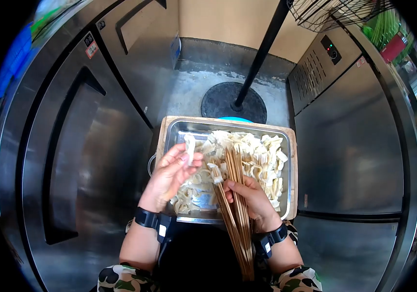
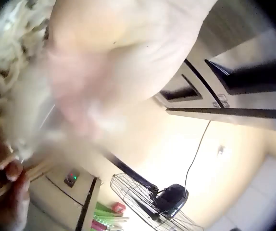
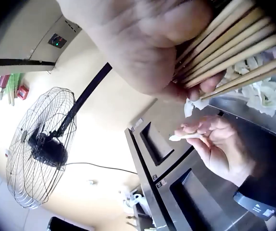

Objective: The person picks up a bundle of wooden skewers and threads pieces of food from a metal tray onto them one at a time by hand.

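Observation:
In the head view my left hand (image 1: 164,177) pinches a pale, whitish strip of food (image 1: 190,146) between thumb and fingers, held above the left part of a metal tray (image 1: 204,199). My right hand (image 1: 256,198) grips a thick bundle of bamboo skewers (image 1: 241,219), their points toward the far side. One skewer stands apart at the left of the bundle, with a folded pale piece (image 1: 215,173) threaded near its tip. Many similar pale strips (image 1: 269,151) lie heaped in the tray, mostly at its middle and right. In the left wrist view the pinched strip is blurred.
A wooden board (image 1: 293,170) shows around the tray's edge. Steel cabinets stand at left (image 1: 101,146) and right (image 1: 349,155). Beyond the tray, a fan's round black base (image 1: 218,100) rests on the floor, its pole (image 1: 262,53) rising to a wire cage (image 3: 42,144).

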